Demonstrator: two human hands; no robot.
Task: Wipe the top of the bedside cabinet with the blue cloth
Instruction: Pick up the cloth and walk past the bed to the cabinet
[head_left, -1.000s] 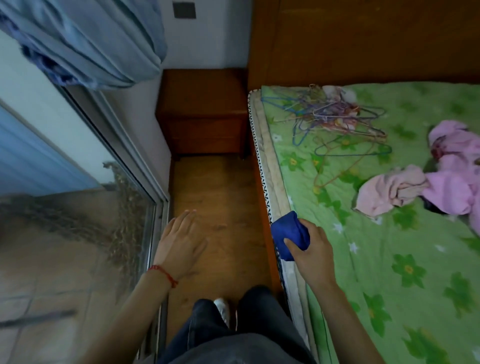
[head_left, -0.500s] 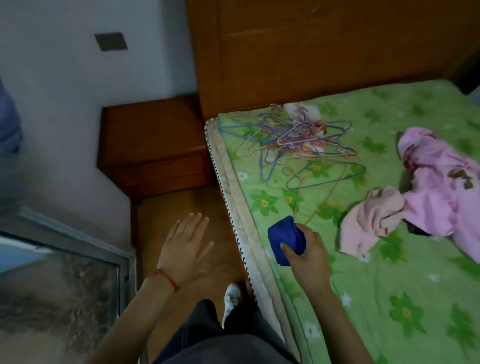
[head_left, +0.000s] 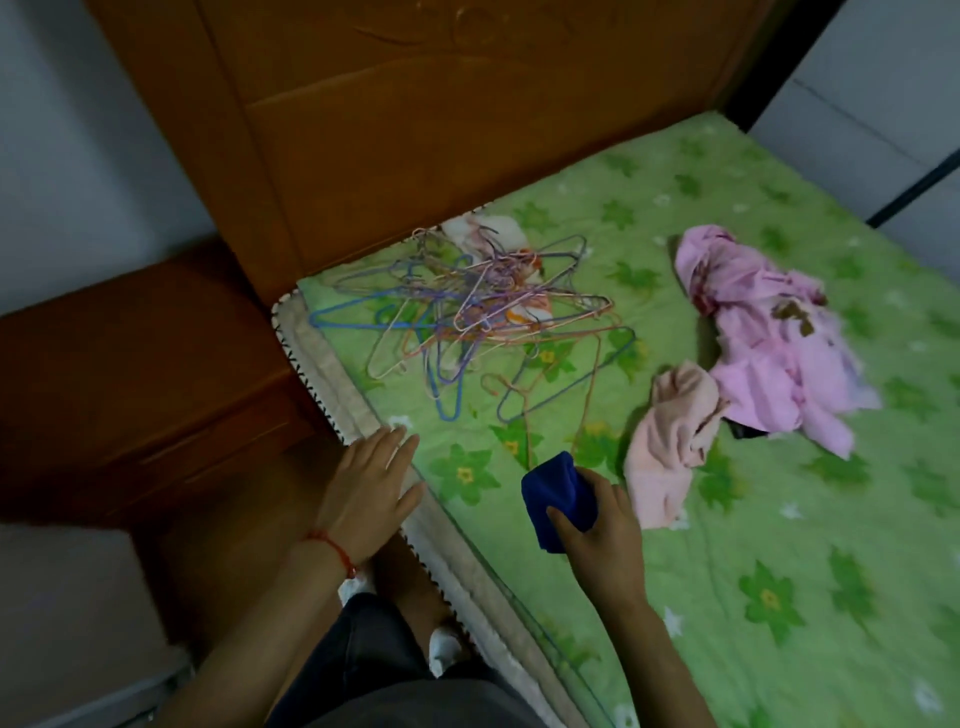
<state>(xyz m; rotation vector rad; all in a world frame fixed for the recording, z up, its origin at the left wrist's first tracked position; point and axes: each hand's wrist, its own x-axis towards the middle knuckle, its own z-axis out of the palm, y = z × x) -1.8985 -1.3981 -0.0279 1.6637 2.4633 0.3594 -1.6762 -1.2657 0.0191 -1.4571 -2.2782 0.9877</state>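
The brown wooden bedside cabinet (head_left: 135, 353) stands at the left, between the wall and the bed, its top bare. A bunched blue cloth (head_left: 558, 493) is gripped in my right hand (head_left: 597, 530), which hovers over the green flowered bedspread (head_left: 779, 545). My left hand (head_left: 369, 488) is open with fingers spread, held over the mattress edge, to the right of the cabinet's front.
A tangle of wire hangers (head_left: 467, 322) lies on the bed near the headboard (head_left: 441, 119). Pink clothes (head_left: 769, 332) and a pale pink cloth (head_left: 670, 436) lie further right. My legs and a white sock (head_left: 447, 649) stand on the narrow wooden floor beside the bed.
The view has swung right, away from the glass door and toward the bed. Both hands have shifted right relative to the bed; the cabinet now sits nearer at the left.
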